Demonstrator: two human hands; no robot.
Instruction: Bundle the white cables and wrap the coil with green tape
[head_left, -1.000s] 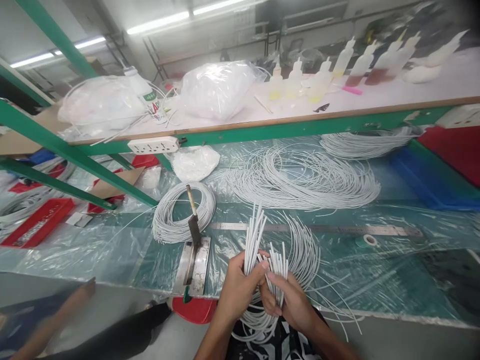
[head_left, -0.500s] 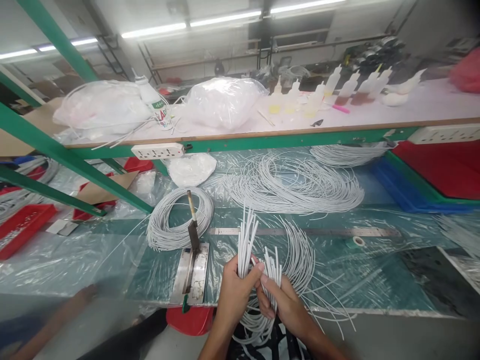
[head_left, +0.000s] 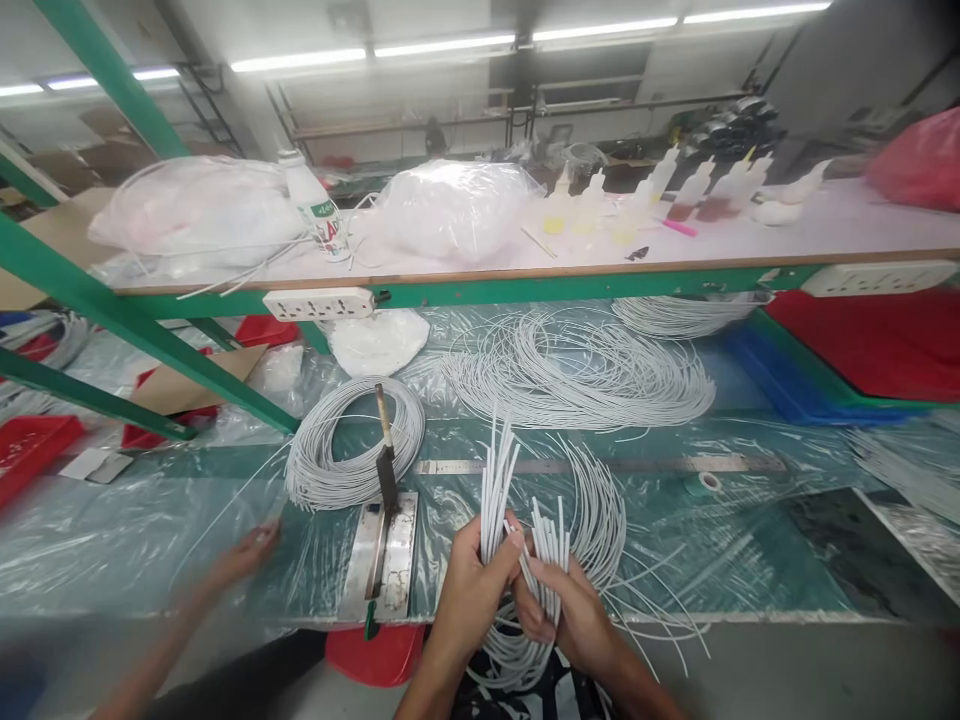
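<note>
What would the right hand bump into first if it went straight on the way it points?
Most likely the left hand or the white strands it grips, just ahead of the right hand. They look very close, perhaps touching; one view leaves depth unclear.

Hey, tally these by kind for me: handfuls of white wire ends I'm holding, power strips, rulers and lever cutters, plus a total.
Handfuls of white wire ends: 2 (left hand, right hand)
Power strips: 2
Ruler: 1
Lever cutter: 1
Total: 6
</note>
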